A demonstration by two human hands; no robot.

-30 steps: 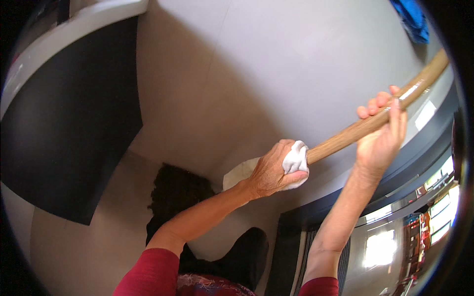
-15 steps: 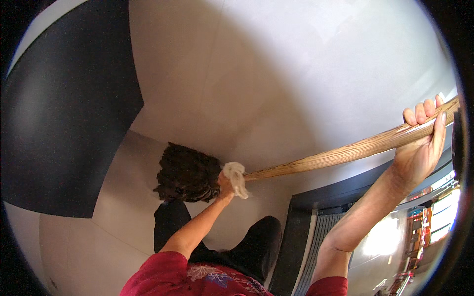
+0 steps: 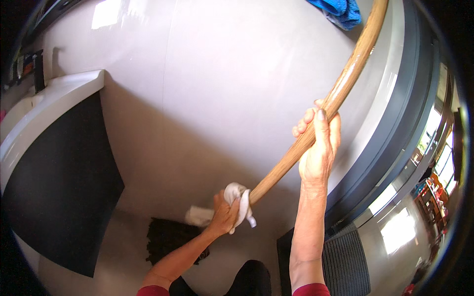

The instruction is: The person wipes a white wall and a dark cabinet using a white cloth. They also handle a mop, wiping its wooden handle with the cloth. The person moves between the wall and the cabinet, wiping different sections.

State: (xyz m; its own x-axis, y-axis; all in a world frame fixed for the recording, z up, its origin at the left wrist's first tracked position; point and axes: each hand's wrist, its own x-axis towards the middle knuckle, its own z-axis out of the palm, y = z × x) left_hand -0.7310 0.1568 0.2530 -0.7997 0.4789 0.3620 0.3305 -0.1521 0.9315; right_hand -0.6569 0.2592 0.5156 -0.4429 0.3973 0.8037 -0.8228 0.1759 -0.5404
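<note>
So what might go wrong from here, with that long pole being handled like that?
The wooden pole looks glossy, so it might slip in the right fingers. Its upper part runs out of view close to a blue cloth, which it could perhaps knock. The white cloth has a loose end hanging, so it might work free of the left fingers.

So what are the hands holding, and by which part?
A wooden pole: the right hand grips it directly, partway along; lower down, the left hand clasps a white cloth around it.
</note>
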